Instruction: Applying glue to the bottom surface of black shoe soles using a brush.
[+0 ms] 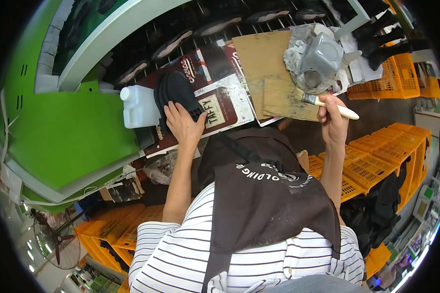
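My left hand [185, 124] grips the near end of a black shoe sole [183, 88], its fingers and thumb spread to either side. More black soles lie beneath and beside that one. My right hand [333, 119] is closed around the pale handle of a paint brush [330, 104]. The bristles point left, over the edge of a stained piece of cardboard [283, 97]; whether they touch it I cannot tell. Just beyond the brush is a cloudy plastic container [322, 54] with an opening, surrounded by crumpled film. Left of the soles stands a white plastic jug [141, 107].
Printed cardboard [237, 100] covers the work surface. Behind it, a rack [181, 53] carries dark shoe parts beside a green machine [78, 141]. Orange crates [371, 161] stand at the right, with more orange crates [115, 222] at the lower left near a fan [56, 239].
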`<act>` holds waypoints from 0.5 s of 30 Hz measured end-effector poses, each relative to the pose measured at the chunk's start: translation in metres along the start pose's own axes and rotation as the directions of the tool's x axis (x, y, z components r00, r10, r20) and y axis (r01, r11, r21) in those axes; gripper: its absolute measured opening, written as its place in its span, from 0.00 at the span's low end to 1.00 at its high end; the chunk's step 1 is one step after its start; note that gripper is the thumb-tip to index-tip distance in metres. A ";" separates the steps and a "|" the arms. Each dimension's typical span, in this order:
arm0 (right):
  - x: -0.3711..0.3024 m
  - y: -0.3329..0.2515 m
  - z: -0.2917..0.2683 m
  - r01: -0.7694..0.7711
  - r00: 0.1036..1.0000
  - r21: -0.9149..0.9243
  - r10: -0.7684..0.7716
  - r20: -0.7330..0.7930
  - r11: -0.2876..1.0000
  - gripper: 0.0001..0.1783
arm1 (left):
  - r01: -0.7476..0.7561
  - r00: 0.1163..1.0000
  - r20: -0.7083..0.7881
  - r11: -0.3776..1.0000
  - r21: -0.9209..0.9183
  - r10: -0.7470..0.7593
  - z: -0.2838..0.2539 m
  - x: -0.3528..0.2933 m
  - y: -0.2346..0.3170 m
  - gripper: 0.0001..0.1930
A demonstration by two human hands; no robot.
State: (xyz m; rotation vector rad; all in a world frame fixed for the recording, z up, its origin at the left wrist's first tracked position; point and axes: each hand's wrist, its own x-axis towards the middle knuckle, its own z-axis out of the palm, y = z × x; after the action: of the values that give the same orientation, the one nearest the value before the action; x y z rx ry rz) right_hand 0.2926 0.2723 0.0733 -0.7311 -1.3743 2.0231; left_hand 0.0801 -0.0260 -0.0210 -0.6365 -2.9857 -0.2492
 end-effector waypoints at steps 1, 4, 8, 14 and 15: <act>0.001 -0.002 -0.002 0.006 1.000 -0.018 -0.006 -0.012 1.000 0.10 | 0.008 0.999 0.042 1.000 -0.021 -0.007 0.005 -0.002 0.004 0.45; 0.009 -0.005 -0.006 0.028 0.997 -0.145 -0.037 -0.066 0.989 0.10 | 0.021 0.999 0.038 1.000 -0.021 -0.020 0.010 -0.001 0.004 0.45; 0.035 -0.011 -0.034 0.073 0.984 -0.401 -0.132 -0.121 0.913 0.10 | -0.003 1.000 -0.022 0.998 -0.058 0.001 0.015 -0.004 0.014 0.43; 0.071 0.012 -0.064 0.050 0.977 -0.708 -0.182 -0.113 0.704 0.12 | 0.080 0.985 0.162 0.986 -0.144 -0.056 -0.001 0.007 0.037 0.42; 0.073 0.015 -0.065 0.063 0.979 -0.743 -0.188 -0.085 0.666 0.14 | 0.028 0.995 0.094 0.992 -0.126 -0.016 0.006 0.008 0.034 0.42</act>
State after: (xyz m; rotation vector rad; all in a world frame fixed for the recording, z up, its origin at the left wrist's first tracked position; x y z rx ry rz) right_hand 0.2869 0.3614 0.0301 -1.0623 -2.1025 1.2034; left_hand 0.0864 0.0093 -0.0212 -0.6442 -3.0867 -0.4266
